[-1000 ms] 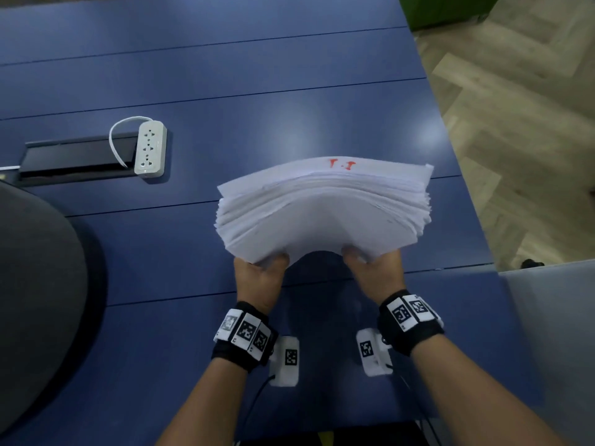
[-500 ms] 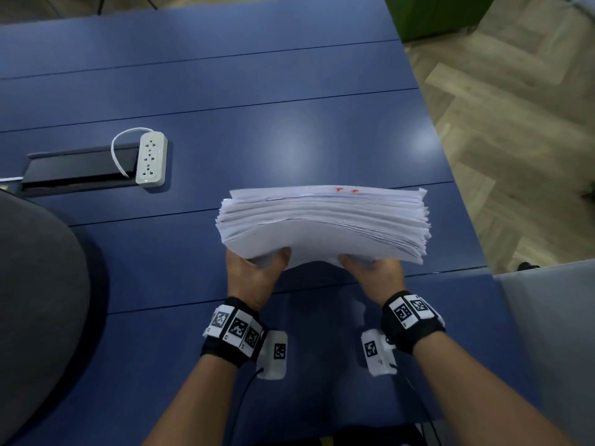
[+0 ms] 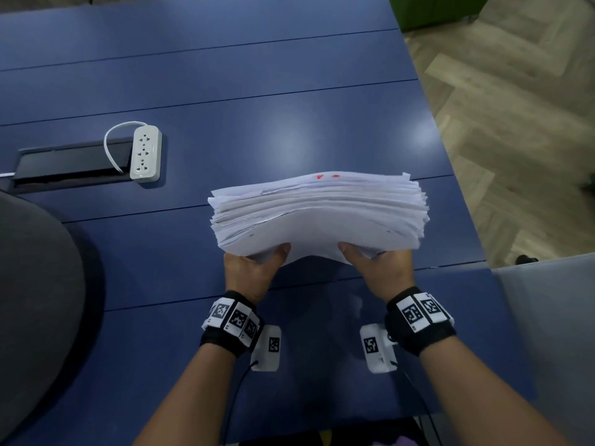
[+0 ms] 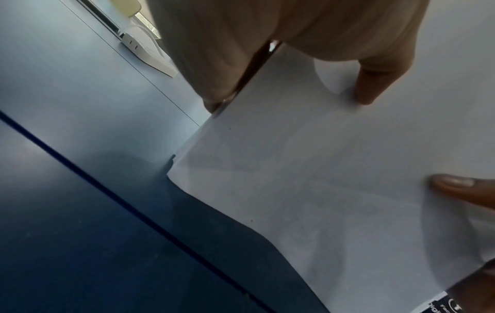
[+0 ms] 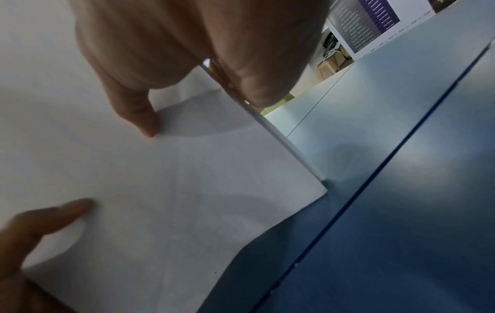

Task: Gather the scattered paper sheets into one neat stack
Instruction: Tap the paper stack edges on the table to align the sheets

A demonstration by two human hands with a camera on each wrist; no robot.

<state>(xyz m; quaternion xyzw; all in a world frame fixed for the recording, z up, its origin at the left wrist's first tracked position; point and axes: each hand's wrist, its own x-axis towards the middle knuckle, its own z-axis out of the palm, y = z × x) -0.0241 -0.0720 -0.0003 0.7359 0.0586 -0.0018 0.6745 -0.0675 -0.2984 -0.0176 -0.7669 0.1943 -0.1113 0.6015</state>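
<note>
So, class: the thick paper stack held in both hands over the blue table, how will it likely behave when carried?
The paper stack is probably floppy: its near edge sags between the left hand and right hand. Sheets may slip, since the side edges look uneven. It is likely fairly heavy, being many sheets thick.

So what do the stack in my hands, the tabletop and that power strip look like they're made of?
Stack: white matte paper, thin sheets sagging between the hands. Tabletop: smooth blue, probably laminate or painted board, with soft light reflections and thin seams. Power strip: white, likely moulded plastic, slightly glossy.
</note>
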